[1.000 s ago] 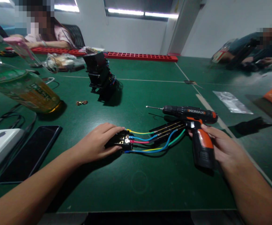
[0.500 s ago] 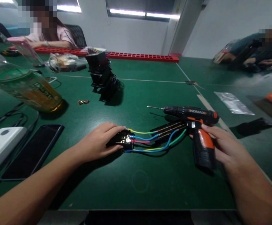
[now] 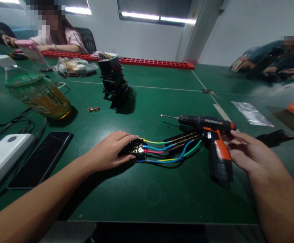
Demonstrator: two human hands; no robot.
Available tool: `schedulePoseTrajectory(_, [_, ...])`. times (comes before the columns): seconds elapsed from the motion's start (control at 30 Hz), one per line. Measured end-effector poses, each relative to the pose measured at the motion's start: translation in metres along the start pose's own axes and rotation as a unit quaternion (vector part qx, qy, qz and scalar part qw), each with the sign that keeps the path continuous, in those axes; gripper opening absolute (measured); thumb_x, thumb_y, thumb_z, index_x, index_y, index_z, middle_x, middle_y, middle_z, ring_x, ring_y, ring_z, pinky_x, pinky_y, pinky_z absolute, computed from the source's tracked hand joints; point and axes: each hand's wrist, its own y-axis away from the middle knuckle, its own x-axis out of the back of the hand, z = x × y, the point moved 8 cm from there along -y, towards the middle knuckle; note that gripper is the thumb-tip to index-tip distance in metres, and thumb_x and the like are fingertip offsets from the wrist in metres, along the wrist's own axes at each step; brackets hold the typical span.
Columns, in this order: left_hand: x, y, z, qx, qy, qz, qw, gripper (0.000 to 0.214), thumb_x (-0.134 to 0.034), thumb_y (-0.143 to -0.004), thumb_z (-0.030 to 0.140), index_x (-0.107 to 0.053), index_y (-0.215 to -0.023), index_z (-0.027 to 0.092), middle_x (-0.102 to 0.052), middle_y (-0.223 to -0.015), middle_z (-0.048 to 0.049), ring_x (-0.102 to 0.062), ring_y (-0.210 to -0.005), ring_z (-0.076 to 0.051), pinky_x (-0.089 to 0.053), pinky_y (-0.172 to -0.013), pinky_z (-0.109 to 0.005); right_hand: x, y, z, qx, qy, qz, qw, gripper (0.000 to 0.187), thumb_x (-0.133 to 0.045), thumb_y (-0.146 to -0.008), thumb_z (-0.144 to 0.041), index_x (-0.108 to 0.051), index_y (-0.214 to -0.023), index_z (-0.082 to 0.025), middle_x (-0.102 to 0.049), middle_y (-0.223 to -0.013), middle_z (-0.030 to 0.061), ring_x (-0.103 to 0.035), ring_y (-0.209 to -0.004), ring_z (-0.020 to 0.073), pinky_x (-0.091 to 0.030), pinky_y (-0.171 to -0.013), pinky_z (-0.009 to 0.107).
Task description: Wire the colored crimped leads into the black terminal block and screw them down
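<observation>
My left hand is closed around a black terminal block with metal contacts, held low at the table surface. Yellow, blue and red wires run from it to a long black strip with brass-coloured bars. A black and orange cordless drill lies across that strip's right end, its bit pointing left. Just right of the drill's handle, my right hand has its fingers apart and is not wrapped round the handle; whether the fingertips touch it I cannot tell.
Left of me are a phone, a white power bank, cables and a tilted drink bottle. Stacked black modules and small brass-coloured pieces are farther back. A plastic bag lies right. Two people sit across.
My right hand has loosened from the drill's handle and moved slightly right. My left hand still holds the terminal block. The whole view has shifted slightly.
</observation>
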Motion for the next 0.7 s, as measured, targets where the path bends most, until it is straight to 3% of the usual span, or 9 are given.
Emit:
schedulePoseTrajectory(0.17, [0.000,0.001,0.000,-0.001,0.003,-0.001,1.000,0.049,-0.061,-0.100,0.041,-0.051,-0.143,0.020,-0.066,-0.125,-0.0134,-0.062,-0.109,-0.027,-0.051,-0.096,-0.043,0.008,0.008,-0.020,0.017,-0.022,0.110,0.994,0.014,-0.061,-0.077,-0.006,-0.068,-0.078,-0.018,-0.073,-0.102,0.0075,-0.071,-0.081,0.0129,-0.062,-0.061,0.020])
schedulePoseTrajectory(0.3, [-0.001,0.002,0.000,-0.004,0.000,-0.003,1.000,0.051,-0.062,-0.099,0.039,-0.050,-0.145,0.019,-0.064,-0.127,-0.0144,-0.061,-0.111,-0.028,-0.052,-0.096,-0.044,0.001,0.015,-0.048,0.090,-0.031,0.138,0.986,0.017,-0.060,-0.078,-0.002,-0.066,-0.075,-0.017,-0.071,-0.099,0.0082,-0.070,-0.085,0.0106,-0.058,-0.066,0.017])
schedulePoseTrajectory(0.4, [0.000,0.002,0.000,-0.003,0.000,0.001,1.000,0.050,-0.062,-0.099,0.038,-0.051,-0.143,0.019,-0.065,-0.126,-0.0141,-0.062,-0.110,-0.027,-0.052,-0.096,-0.044,-0.013,0.020,-0.073,0.169,-0.029,0.109,0.979,0.017,-0.064,-0.074,0.001,-0.068,-0.079,-0.015,-0.070,-0.097,0.0090,-0.072,-0.090,0.0139,-0.059,-0.076,0.024])
schedulePoseTrajectory(0.5, [0.001,0.003,0.001,-0.004,-0.001,0.005,1.000,0.048,-0.061,-0.099,0.038,-0.052,-0.143,0.020,-0.066,-0.124,-0.0134,-0.062,-0.109,-0.027,-0.052,-0.096,-0.043,-0.037,0.030,-0.094,0.252,-0.001,0.054,0.966,0.020,-0.067,-0.071,0.000,-0.068,-0.084,-0.015,-0.067,-0.090,0.0057,-0.070,-0.087,0.0115,-0.057,-0.082,0.026])
schedulePoseTrajectory(0.7, [0.001,0.003,0.002,-0.013,-0.006,0.006,1.000,0.048,-0.059,-0.101,0.041,-0.050,-0.143,0.019,-0.065,-0.124,-0.0140,-0.063,-0.108,-0.027,-0.052,-0.095,-0.042,-0.103,0.077,-0.111,0.416,0.082,-0.062,0.904,0.022,-0.073,-0.069,-0.010,-0.069,-0.090,-0.014,-0.069,-0.092,0.0048,-0.068,-0.085,0.0109,-0.054,-0.083,0.028])
